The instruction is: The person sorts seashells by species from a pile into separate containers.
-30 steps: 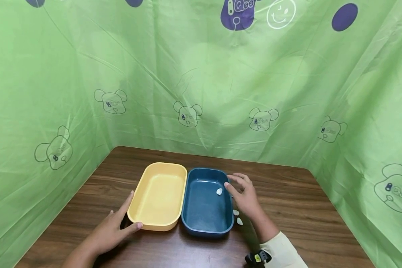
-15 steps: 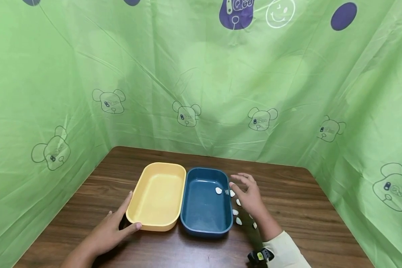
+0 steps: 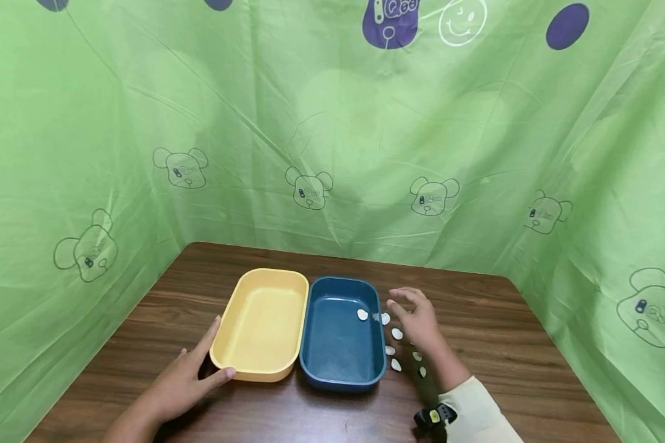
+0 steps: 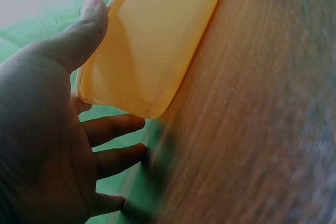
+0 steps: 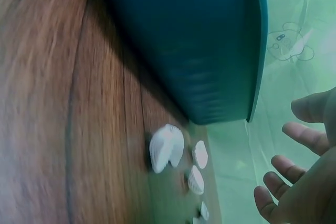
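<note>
In the head view my left hand (image 3: pixel 180 384) rests at the near left corner of a yellow tray (image 3: pixel 263 329), thumb at its rim. The left wrist view shows the hand's (image 4: pixel 58 108) fingers spread beside the yellow tray (image 4: pixel 152 35). A white shell (image 3: pixel 362 314) lies inside the blue tray (image 3: pixel 342 344). Several more, among them one shell (image 3: pixel 396 334), lie on the table to its right. My right hand (image 3: pixel 418 323) hovers there, holding nothing, its fingers slightly bent. In the right wrist view this hand (image 5: pixel 302 166) is apart from the blue tray (image 5: pixel 194 40) and the shells (image 5: pixel 166 148).
The two trays stand side by side on a dark wooden table (image 3: pixel 487 344). Green printed fabric (image 3: pixel 366 135) hangs behind the table and at both sides. A black watch-like band (image 3: pixel 435 416) is at the right wrist.
My right hand has moved right, away from the blue tray's rim, and more shells show beside and under it. My left hand stays at the yellow tray.
</note>
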Action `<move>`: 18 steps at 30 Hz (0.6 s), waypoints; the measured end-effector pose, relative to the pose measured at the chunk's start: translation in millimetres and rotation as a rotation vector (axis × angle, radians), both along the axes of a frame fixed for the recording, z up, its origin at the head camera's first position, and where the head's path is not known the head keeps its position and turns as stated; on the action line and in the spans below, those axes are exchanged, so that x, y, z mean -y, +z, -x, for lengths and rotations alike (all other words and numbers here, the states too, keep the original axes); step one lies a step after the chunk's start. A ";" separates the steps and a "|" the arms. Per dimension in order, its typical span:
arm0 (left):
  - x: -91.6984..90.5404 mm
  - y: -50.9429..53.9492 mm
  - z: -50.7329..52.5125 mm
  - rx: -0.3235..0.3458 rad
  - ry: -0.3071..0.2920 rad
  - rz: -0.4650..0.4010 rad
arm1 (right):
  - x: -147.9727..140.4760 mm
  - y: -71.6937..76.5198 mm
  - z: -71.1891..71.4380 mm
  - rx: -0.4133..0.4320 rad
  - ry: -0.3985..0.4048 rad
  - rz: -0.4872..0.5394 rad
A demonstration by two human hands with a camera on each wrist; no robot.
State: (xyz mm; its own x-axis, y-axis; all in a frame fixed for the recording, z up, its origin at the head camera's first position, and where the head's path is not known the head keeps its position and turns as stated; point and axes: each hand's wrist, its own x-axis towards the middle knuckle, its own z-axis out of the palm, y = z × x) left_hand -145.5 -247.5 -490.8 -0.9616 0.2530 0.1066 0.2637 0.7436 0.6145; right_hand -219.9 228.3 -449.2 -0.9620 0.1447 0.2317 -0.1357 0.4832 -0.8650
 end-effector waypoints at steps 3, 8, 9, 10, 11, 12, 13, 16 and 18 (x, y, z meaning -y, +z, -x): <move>0.0 0.8 -0.2 0.007 0.001 0.001 | -4.4 0.4 1.2 0.015 0.002 -0.038; 0.6 1.4 -0.4 0.015 0.007 0.011 | -11.4 1.2 4.0 0.059 0.006 -0.083; 0.5 1.6 -0.6 0.016 0.008 0.011 | -12.9 0.7 4.9 0.072 0.004 -0.068; 0.4 1.6 -0.7 0.015 0.008 0.012 | -14.3 0.0 5.8 0.084 -0.002 -0.051; 0.3 1.7 -0.9 0.014 0.008 0.013 | -15.7 -0.7 6.6 0.095 -0.007 -0.031; 0.1 1.7 -1.0 0.013 0.009 0.014 | -16.7 -1.1 7.3 0.103 -0.012 -0.008; -0.1 1.7 -1.2 0.013 0.009 0.012 | -18.0 -1.8 8.0 0.111 -0.015 0.009; -0.7 1.8 -1.2 0.012 0.007 0.003 | -21.5 -4.3 9.0 0.140 -0.019 0.021; -1.0 2.0 -0.9 0.012 0.005 -0.004 | -24.0 -6.1 8.9 0.169 -0.013 0.015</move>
State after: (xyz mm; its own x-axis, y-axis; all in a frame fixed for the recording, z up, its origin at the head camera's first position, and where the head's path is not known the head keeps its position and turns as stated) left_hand -144.6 -246.5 -488.8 -0.9641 0.2476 0.0958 0.2524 0.7426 0.6204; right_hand -228.7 252.2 -455.4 -0.9850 0.1600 0.0642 0.0191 0.4712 -0.8818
